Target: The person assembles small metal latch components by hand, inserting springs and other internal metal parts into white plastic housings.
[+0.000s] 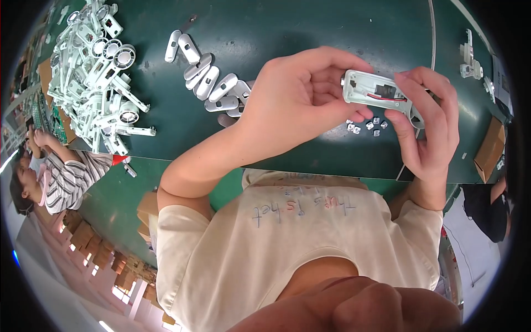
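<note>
Above the dark green table, both hands hold an open white plastic housing (360, 93). Its hollow side faces up, showing a dark part and red and black wires inside. My left hand (298, 91) is closed around the housing's left end, thumb along the near side and other fingers partly hidden behind it. At the opposite end, my right hand (434, 113) grips with thumb and fingers near a rounded grey-white part. Several small shiny square pieces (376, 122) lie on the table just below the housing. Left of my left hand are several silver-grey oval covers (223, 87), loosely grouped.
A large heap of white plastic parts with round ring ends (88, 83) covers the table's left side. A few white parts (470, 67) lie far right, near a cardboard box (490, 148). Another person in a striped top (74, 180) sits at the left.
</note>
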`<move>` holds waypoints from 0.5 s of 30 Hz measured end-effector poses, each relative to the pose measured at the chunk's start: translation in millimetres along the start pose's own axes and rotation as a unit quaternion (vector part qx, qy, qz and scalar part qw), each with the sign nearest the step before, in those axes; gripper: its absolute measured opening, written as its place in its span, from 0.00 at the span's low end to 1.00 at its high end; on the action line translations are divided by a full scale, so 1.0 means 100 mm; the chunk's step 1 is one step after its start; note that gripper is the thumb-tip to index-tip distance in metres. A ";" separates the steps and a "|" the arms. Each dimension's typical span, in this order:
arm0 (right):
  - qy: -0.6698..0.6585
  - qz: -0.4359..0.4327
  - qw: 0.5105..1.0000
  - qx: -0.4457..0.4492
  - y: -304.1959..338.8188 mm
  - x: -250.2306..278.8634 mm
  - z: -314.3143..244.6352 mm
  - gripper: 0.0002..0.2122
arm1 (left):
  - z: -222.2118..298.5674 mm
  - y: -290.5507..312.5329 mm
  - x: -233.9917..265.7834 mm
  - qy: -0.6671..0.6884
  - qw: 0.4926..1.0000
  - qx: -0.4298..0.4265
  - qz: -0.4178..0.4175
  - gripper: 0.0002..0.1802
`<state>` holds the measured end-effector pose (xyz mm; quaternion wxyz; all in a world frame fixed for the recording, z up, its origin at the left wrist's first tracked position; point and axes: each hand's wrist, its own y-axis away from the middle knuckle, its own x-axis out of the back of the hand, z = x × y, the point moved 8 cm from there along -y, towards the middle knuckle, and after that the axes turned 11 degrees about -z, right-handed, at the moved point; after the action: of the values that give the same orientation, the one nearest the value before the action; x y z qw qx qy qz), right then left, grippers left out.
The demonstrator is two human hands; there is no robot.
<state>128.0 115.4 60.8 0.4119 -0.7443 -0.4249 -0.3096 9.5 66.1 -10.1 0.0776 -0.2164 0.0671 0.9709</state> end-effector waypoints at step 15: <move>-0.037 -0.054 0.995 -0.070 0.07 -0.10 0.11 0.16 | -0.09 0.02 0.01 0.015 0.999 0.024 0.042 0.16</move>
<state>130.7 119.0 45.3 0.3257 -0.7581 -0.4564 -0.3329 12.0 62.7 -18.6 0.0412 -0.2265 0.1005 0.9679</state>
